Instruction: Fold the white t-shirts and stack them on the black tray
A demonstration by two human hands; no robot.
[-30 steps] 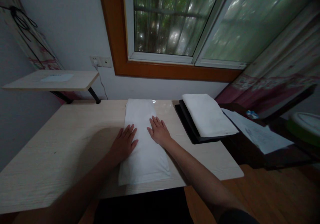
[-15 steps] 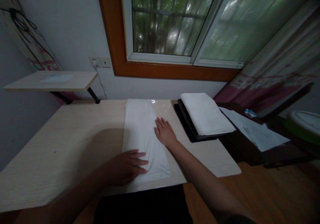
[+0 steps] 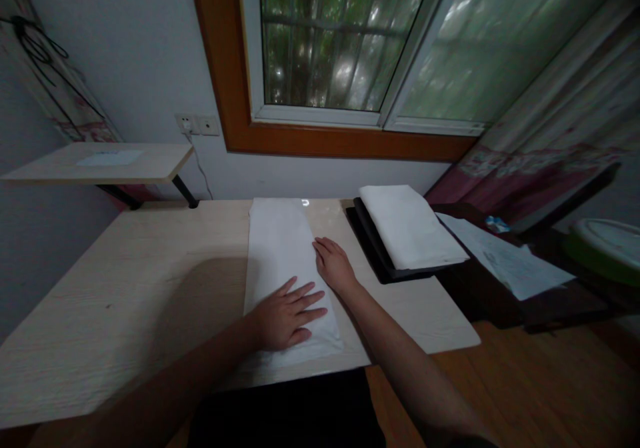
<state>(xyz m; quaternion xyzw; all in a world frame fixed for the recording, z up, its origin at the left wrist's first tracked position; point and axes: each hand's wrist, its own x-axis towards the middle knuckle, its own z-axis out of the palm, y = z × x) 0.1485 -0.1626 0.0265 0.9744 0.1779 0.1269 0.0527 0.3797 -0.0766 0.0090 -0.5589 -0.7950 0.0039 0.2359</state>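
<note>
A folded white cloth [image 3: 277, 235] lies as a long strip on the pale wooden table, its long sides running from the far edge toward me. Light creases show on its near right part. My left hand [image 3: 290, 315] rests flat on the near half, palm down with fingers spread. At the cloth's right edge, my right hand [image 3: 335, 268] has its fingers drawn together, their tips against the edge as if pinching it. How much fabric is between those fingers is hidden.
Right of my right hand, another folded white cloth [image 3: 407, 228] lies on a black folded item [image 3: 373, 248]. A small raised shelf [image 3: 155, 168] stands at the table's back left. Beyond the table's right side are a paper sheet [image 3: 505, 261] and a green tub [image 3: 600, 255].
My left hand has slid right and slightly away from me across the cloth, fingers still spread. My right hand's fingers have drawn together at the cloth's right edge.
</note>
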